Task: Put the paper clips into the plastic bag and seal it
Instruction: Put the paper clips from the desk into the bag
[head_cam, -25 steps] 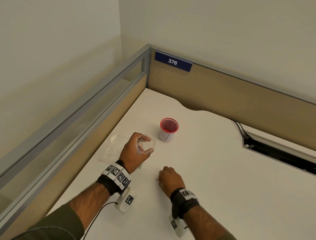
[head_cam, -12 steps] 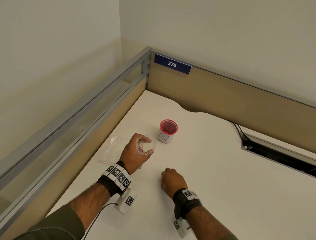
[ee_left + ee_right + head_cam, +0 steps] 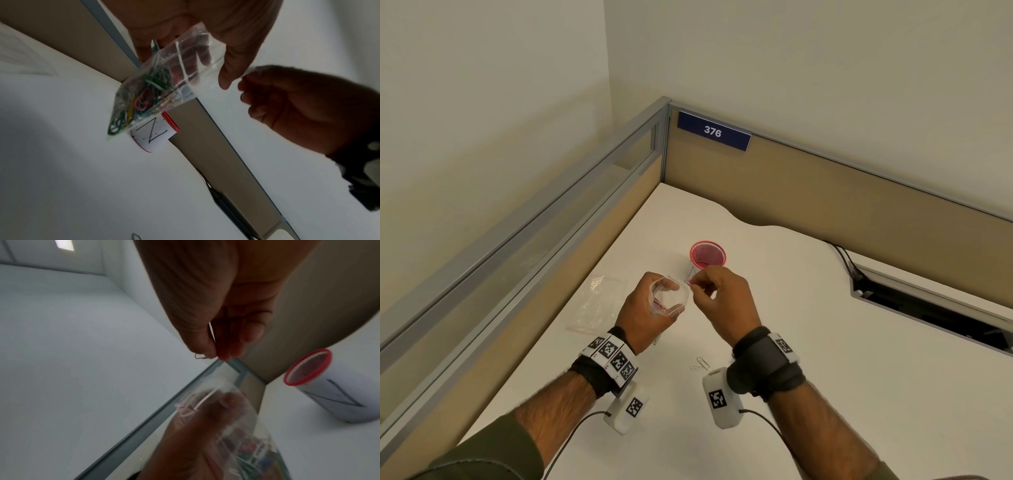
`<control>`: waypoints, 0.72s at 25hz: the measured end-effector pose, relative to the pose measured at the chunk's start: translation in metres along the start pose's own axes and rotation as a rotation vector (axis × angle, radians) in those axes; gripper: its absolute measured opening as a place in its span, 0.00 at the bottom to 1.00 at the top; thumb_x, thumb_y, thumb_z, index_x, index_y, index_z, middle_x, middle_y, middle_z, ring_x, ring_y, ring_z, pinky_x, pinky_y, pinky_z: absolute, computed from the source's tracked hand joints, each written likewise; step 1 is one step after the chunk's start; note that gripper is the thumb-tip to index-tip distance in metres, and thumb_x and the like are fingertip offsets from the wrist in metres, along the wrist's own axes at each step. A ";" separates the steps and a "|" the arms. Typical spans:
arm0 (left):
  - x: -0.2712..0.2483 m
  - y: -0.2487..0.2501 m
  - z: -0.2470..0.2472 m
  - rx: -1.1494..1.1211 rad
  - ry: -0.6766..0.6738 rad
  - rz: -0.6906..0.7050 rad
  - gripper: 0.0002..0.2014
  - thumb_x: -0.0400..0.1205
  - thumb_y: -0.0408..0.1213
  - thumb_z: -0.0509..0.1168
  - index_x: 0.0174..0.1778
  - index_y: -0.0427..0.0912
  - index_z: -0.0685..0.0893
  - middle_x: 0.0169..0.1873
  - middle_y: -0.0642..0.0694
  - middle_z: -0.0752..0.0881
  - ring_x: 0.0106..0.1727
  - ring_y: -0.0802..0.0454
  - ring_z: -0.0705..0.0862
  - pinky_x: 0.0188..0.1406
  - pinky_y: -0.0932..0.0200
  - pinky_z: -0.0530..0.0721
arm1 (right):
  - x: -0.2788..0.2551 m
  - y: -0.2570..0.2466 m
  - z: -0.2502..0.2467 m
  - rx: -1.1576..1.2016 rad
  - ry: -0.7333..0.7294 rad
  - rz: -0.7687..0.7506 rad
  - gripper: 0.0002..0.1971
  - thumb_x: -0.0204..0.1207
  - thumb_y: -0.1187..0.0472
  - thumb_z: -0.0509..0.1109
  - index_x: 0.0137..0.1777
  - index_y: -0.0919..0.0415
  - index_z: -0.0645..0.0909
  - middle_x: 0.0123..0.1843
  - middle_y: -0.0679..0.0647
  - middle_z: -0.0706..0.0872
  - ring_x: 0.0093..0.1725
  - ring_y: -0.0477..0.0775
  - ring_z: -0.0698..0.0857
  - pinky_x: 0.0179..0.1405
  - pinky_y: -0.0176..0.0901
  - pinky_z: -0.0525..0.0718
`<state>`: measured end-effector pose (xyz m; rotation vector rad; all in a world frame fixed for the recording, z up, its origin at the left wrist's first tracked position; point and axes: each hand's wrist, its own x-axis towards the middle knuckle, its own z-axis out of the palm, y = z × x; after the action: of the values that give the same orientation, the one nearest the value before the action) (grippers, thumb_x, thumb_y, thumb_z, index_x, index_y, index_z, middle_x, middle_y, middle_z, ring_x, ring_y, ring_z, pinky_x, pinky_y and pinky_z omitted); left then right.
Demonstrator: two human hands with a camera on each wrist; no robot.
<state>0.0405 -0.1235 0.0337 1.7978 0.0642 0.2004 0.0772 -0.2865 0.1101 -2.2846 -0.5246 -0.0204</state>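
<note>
My left hand point(image 3: 650, 308) holds a small clear plastic bag point(image 3: 671, 296) above the white desk, its mouth held open toward the right. Several coloured paper clips point(image 3: 141, 97) lie bunched in the bag's lower corner. My right hand point(image 3: 719, 298) pinches a red paper clip point(image 3: 687, 282) between thumb and fingertips, right at the bag's mouth. In the right wrist view the red clip point(image 3: 200, 356) sticks out from the pinch, just above the bag's opening point(image 3: 205, 395). Two loose paper clips point(image 3: 700, 364) lie on the desk between my wrists.
A red-rimmed cup point(image 3: 707, 256) with a white paper label stands just behind my hands. Another clear plastic bag point(image 3: 595, 305) lies flat at the left, near the desk partition point(image 3: 551, 260). A cable slot point(image 3: 928, 308) opens in the desk at the right.
My right hand has lifted from the desk with a red clip and moved up and left to the bag's mouth. The left hand kept the bag raised.
</note>
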 end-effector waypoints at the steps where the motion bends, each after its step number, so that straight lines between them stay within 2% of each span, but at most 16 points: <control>1: 0.001 0.000 0.000 0.001 -0.004 0.008 0.21 0.74 0.33 0.78 0.56 0.51 0.77 0.56 0.55 0.85 0.64 0.60 0.82 0.57 0.74 0.79 | 0.002 -0.007 0.000 -0.010 -0.017 -0.027 0.04 0.77 0.60 0.69 0.48 0.54 0.85 0.42 0.46 0.86 0.40 0.45 0.82 0.43 0.37 0.85; 3: 0.002 0.000 0.001 0.005 -0.009 0.016 0.22 0.74 0.32 0.78 0.55 0.56 0.75 0.54 0.58 0.84 0.61 0.63 0.82 0.54 0.77 0.79 | 0.003 -0.013 0.002 -0.038 -0.039 -0.055 0.06 0.78 0.60 0.69 0.53 0.54 0.86 0.44 0.46 0.85 0.41 0.45 0.82 0.45 0.36 0.84; 4: 0.002 0.000 0.002 0.002 -0.006 0.014 0.22 0.74 0.32 0.78 0.55 0.55 0.75 0.54 0.58 0.83 0.61 0.63 0.82 0.53 0.79 0.79 | 0.002 -0.014 0.002 -0.031 -0.024 -0.057 0.07 0.79 0.60 0.69 0.54 0.54 0.86 0.45 0.45 0.85 0.42 0.44 0.82 0.46 0.35 0.84; 8: 0.000 -0.004 0.000 0.020 0.012 -0.001 0.21 0.74 0.33 0.78 0.59 0.44 0.77 0.56 0.53 0.84 0.63 0.62 0.81 0.54 0.81 0.77 | -0.006 0.012 0.001 -0.038 0.050 0.009 0.06 0.80 0.59 0.68 0.51 0.55 0.86 0.46 0.46 0.86 0.43 0.44 0.82 0.46 0.33 0.82; 10: -0.002 -0.006 -0.002 0.012 0.009 -0.012 0.21 0.74 0.33 0.78 0.58 0.45 0.78 0.56 0.55 0.84 0.64 0.62 0.81 0.56 0.79 0.78 | -0.017 0.042 0.009 -0.152 -0.039 0.115 0.06 0.80 0.58 0.67 0.51 0.55 0.85 0.47 0.49 0.85 0.44 0.47 0.82 0.46 0.37 0.81; 14: -0.003 -0.009 -0.003 -0.001 0.021 -0.006 0.21 0.73 0.32 0.79 0.57 0.46 0.78 0.57 0.52 0.85 0.64 0.59 0.82 0.60 0.72 0.79 | -0.054 0.102 0.041 -0.392 -0.402 0.345 0.12 0.77 0.51 0.69 0.57 0.54 0.82 0.55 0.52 0.82 0.55 0.54 0.82 0.53 0.42 0.78; 16: -0.002 -0.011 -0.004 -0.004 0.026 -0.003 0.21 0.72 0.32 0.79 0.57 0.46 0.78 0.57 0.51 0.85 0.65 0.57 0.83 0.62 0.68 0.80 | -0.069 0.113 0.056 -0.457 -0.505 0.381 0.15 0.75 0.49 0.70 0.58 0.55 0.81 0.58 0.53 0.81 0.59 0.56 0.81 0.55 0.46 0.79; 18: -0.002 -0.012 -0.004 -0.011 0.031 -0.004 0.21 0.72 0.32 0.79 0.57 0.45 0.78 0.57 0.50 0.86 0.64 0.57 0.83 0.62 0.67 0.80 | -0.073 0.114 0.066 -0.498 -0.514 0.357 0.13 0.76 0.52 0.68 0.56 0.58 0.81 0.58 0.55 0.81 0.58 0.59 0.81 0.54 0.48 0.80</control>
<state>0.0389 -0.1169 0.0231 1.7832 0.0884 0.2251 0.0438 -0.3371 -0.0276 -2.8531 -0.3845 0.6987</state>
